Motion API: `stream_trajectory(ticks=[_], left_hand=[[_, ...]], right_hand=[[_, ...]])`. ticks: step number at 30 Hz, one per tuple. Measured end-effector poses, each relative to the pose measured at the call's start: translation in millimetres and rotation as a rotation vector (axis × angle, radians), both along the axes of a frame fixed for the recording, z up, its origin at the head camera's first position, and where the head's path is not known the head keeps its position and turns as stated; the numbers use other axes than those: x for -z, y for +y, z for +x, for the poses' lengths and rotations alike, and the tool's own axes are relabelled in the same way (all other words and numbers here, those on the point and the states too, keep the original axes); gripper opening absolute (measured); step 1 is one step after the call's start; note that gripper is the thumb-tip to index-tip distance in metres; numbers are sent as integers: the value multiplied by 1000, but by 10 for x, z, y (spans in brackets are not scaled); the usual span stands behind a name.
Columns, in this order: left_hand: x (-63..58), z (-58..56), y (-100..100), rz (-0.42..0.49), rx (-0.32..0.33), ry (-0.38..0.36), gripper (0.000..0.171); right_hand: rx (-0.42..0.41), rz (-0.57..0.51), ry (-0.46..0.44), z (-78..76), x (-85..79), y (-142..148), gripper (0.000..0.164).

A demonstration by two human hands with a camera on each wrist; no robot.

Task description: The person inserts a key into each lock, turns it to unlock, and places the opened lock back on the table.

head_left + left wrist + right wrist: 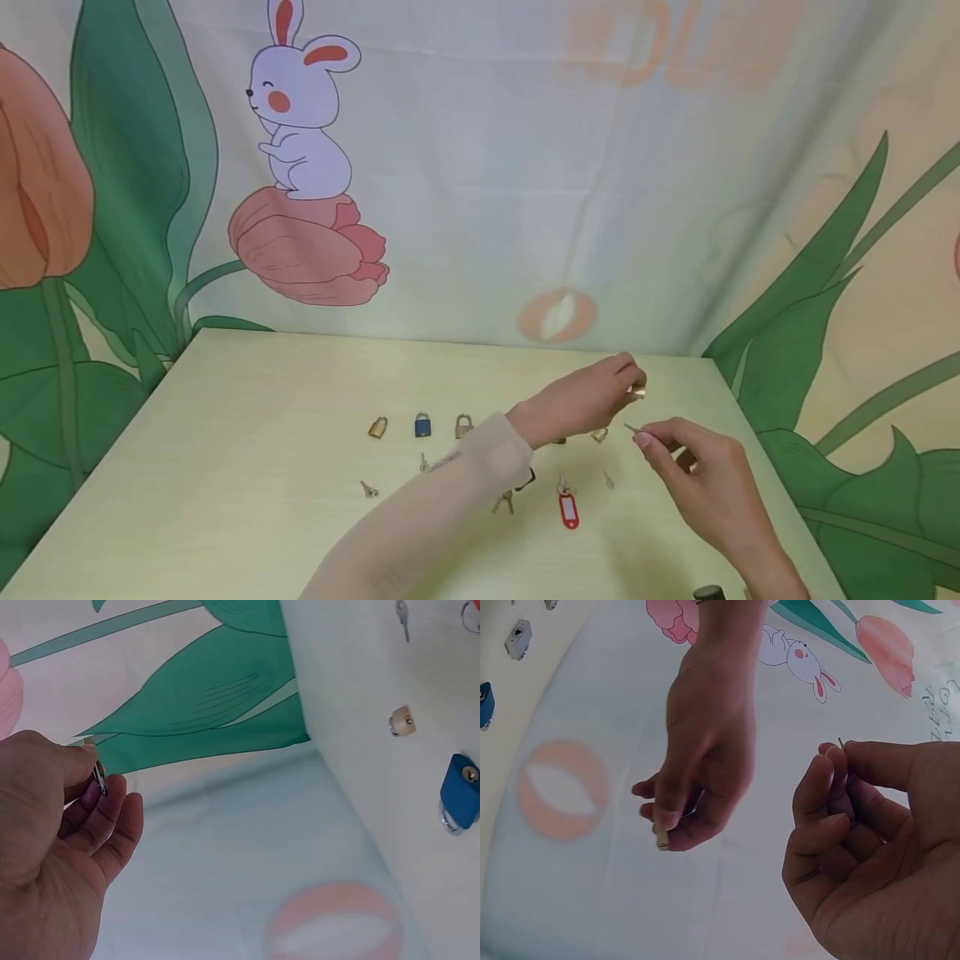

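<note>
Above the back right of the table, my left hand pinches a small brass padlock between thumb and fingers. The padlock's body pokes out below the fingertips in the right wrist view, and its shiny shackle shows in the left wrist view. Close by on the right, my right hand holds a small key between thumb and index finger, its thin end pointing toward the left hand. Padlock and key are apart. The fingers hide most of both things.
A row of padlocks lies on the table, among them a brass padlock, a blue padlock and a small brass padlock. Nearer lie several keys and a red key tag. A printed curtain hangs behind.
</note>
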State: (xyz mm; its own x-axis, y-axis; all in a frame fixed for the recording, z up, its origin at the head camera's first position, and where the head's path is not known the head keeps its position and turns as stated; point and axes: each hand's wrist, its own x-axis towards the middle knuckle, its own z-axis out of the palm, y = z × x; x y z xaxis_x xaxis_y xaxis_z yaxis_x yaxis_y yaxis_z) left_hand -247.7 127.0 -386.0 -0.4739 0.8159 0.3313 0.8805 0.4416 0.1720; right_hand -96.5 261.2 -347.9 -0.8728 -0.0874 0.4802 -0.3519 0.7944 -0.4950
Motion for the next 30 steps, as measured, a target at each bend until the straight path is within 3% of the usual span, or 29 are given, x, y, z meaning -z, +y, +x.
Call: stream_trajectory(ticks=[14, 30], left_hand=[[-224, 178, -413, 103, 22, 142, 20], [-374, 393, -789, 233, 46, 290, 16]], right_hand=[[-26, -6, 6, -38, -15, -59, 6], [-62, -9, 16, -105, -68, -129, 5]])
